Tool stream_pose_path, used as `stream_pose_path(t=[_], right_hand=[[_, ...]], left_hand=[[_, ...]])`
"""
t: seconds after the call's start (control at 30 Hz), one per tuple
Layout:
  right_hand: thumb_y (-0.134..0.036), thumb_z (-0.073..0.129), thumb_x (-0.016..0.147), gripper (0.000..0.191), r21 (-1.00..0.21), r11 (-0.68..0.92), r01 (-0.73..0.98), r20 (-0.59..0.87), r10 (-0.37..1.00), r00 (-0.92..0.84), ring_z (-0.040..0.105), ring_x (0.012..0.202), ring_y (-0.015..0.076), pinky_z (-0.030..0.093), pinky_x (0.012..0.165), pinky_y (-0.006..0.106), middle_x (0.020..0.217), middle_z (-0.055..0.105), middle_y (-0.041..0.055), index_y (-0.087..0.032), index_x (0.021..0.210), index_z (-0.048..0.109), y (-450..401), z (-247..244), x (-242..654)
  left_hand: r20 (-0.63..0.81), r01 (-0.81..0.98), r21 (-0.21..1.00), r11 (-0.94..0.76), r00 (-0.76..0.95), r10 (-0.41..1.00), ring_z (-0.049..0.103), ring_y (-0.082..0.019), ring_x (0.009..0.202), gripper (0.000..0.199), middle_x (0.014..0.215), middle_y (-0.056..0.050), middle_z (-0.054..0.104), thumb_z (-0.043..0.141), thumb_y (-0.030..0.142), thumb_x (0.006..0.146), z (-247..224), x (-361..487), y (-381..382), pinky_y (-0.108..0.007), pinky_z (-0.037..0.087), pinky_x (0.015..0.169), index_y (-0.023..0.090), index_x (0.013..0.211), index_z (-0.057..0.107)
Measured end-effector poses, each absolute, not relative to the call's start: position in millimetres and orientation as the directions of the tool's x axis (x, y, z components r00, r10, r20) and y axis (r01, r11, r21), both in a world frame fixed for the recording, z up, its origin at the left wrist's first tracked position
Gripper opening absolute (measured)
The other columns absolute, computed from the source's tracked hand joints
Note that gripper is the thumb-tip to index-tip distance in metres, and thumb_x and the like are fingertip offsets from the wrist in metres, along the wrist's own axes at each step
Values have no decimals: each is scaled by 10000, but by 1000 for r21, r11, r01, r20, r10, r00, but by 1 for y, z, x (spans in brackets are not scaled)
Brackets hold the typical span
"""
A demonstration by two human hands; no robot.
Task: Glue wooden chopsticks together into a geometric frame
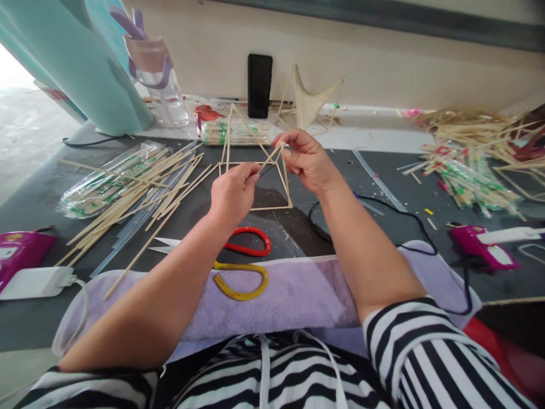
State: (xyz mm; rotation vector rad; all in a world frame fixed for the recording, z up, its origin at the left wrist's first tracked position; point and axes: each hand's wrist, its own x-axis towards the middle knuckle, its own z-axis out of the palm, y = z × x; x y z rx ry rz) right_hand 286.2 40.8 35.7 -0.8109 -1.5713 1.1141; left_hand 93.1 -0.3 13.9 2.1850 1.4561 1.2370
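A frame of thin wooden sticks (272, 208) stands on the dark table, with a square-looking base and raised triangular sides. My right hand (313, 162) pinches it at a raised corner on the right. Between the thumb and fingers of my left hand (233, 190) is the lower end of a thin wooden stick (271, 160), which slants up to that same corner. Whether the stick is fixed there, I cannot tell. Just below my left hand lie scissors (251, 250) with one red and one yellow handle, partly hidden by my forearm.
Loose sticks (128, 204) and a bagged bundle (114, 179) lie left. A bottle (164, 85), phone (259, 85) and another stick structure (313, 96) stand at the back. Right are more sticks (472, 176), a purple device (481, 247) and black cable (409, 213). A lilac towel (298, 295) covers the front edge.
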Motion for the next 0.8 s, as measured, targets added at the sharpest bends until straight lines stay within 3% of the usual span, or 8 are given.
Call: stream_pose_path(t=[0.33, 0.8], right_hand=[[-469, 765, 746, 329, -942, 335, 1, 327, 922, -205, 444, 601, 85, 346, 437, 216, 946, 637, -4, -262, 982, 667, 41, 34, 288], [-510, 750, 756, 316, -923, 386, -10, 380, 904, -195, 472, 641, 85, 364, 431, 205, 1082, 613, 5, -255, 900, 631, 45, 31, 285]], left_hand=[[517, 655, 588, -474, 146, 844, 662, -167, 891, 215, 948, 4, 746, 547, 209, 876, 15, 93, 0, -268, 458, 824, 258, 1002, 713], [518, 669, 573, -473, 150, 842, 656, -173, 882, 216, 929, 0, 739, 545, 206, 871, 16, 94, -2, -275, 465, 815, 272, 989, 714]])
